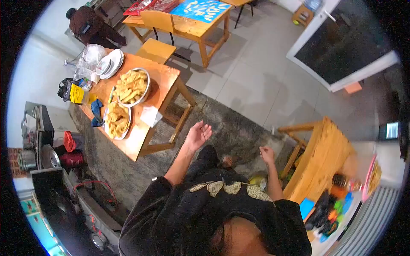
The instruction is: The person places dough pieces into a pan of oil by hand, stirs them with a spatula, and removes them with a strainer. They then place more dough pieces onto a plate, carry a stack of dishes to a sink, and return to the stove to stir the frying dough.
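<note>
My left hand point(199, 135) is raised in the air, palm up, its fingers loosely spread with nothing in them. It is nearest the front corner of a wooden table point(136, 145). On that table stand a bowl of golden fried food point(131, 86) and a plate of similar pieces point(117, 120). A white paper or tissue point(150, 116) lies by the table's edge. My right hand point(267, 154) hangs lower, fingers curled in, with nothing visible in it. It is apart from the second wooden table point(318, 155) on the right.
Stacked white plates point(112, 64), plastic bags point(93, 54) and a yellow packet point(77, 94) share the left table. A stove point(81, 213) is at lower left. A chair point(156, 51) stands before the far table point(183, 27). Another person point(87, 25) bends at the back. A glass door point(341, 47) is upper right.
</note>
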